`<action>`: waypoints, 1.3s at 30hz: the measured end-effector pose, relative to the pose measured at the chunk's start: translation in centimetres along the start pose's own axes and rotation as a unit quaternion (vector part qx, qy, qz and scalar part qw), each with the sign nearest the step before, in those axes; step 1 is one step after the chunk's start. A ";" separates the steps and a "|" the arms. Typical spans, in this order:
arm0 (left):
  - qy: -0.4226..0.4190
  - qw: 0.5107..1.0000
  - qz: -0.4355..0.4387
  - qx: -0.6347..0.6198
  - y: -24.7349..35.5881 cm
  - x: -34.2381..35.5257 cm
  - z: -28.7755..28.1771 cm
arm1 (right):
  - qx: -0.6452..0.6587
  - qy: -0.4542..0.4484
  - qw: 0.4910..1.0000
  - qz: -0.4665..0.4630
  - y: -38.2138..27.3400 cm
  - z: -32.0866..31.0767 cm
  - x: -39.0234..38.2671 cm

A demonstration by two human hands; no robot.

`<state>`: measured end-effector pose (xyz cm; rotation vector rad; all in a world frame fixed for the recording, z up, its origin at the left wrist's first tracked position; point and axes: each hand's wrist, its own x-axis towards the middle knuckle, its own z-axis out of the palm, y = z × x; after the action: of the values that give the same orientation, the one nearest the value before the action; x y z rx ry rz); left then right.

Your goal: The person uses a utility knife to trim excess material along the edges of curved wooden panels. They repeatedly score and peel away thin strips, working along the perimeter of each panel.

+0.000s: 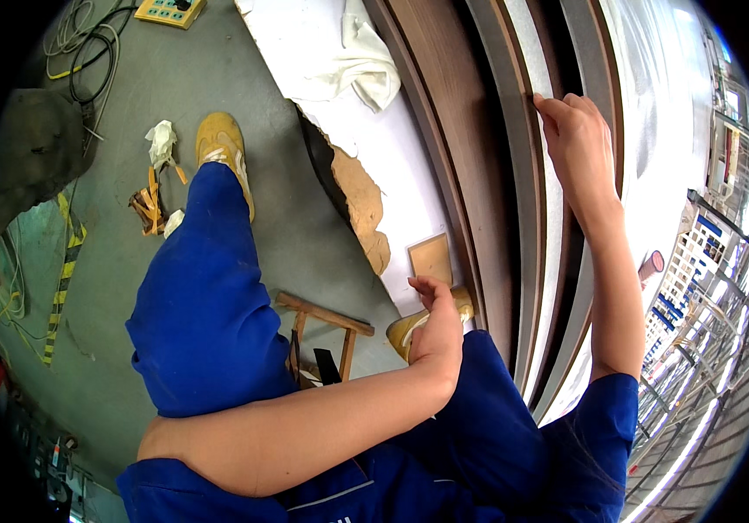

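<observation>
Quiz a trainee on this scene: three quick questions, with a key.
1. Which hand is over the stacked boards? a) left b) right c) neither
2. True or false: one hand holds the white cloth.
3. Fill in: the striped tape is yellow and ____.

Key:
1. b: the right hand; the left hand is near the small square piece.
2. False: the cloth lies away from both hands.
3. Black.
</observation>
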<state>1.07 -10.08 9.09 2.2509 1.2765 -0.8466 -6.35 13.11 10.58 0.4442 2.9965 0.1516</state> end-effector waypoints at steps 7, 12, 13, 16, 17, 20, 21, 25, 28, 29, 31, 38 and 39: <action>-0.036 0.998 -0.030 -0.034 0.6 0.3 0.0 | -0.005 -0.016 1.000 0.002 -0.2 -0.2 -0.9; -0.037 0.998 -0.032 -0.030 0.5 0.6 -0.2 | 0.003 -0.022 1.000 0.004 0.4 -0.2 -1.5; -0.038 0.998 -0.030 -0.033 0.4 0.4 -0.2 | 0.007 -0.021 1.000 0.000 0.3 -0.4 -1.5; -0.036 0.998 -0.027 -0.034 0.6 0.7 0.0 | 0.010 -0.028 1.000 0.005 0.1 -0.4 -1.8; -0.034 0.998 -0.026 -0.034 0.6 0.8 0.0 | 0.011 -0.031 0.999 0.007 0.1 -0.4 -1.9; -0.031 0.999 -0.022 -0.033 0.5 0.9 0.0 | 0.012 -0.029 0.999 0.005 0.3 -0.2 -2.2; -0.030 0.999 -0.018 -0.029 0.5 1.1 0.0 | 0.011 -0.030 0.999 0.009 0.5 -0.1 -2.5; -0.035 0.998 -0.043 -0.025 0.6 0.8 -0.1 | 0.016 -0.029 0.999 0.007 0.4 -0.4 -2.5; -0.030 0.999 -0.030 -0.031 0.3 0.6 -0.2 | 0.017 -0.032 0.999 0.011 0.5 -0.2 -2.8; -0.030 0.999 -0.025 -0.033 0.1 0.5 -0.2 | 0.018 -0.032 0.999 0.012 0.5 -0.2 -2.9; -0.030 0.999 -0.017 -0.035 -0.1 0.4 -0.3 | 0.017 -0.033 0.999 0.017 0.7 -0.1 -3.2; -0.031 0.999 -0.024 -0.034 -0.1 0.1 -0.2 | 0.011 -0.054 0.998 0.018 0.3 -0.4 -3.5; -0.030 0.999 -0.022 -0.032 -0.1 0.3 -0.2 | 0.009 -0.057 0.998 0.019 0.5 -0.3 -3.7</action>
<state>1.19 -9.76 9.01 2.1387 1.3127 -0.8696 -2.71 12.45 11.24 0.4938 2.8808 0.0993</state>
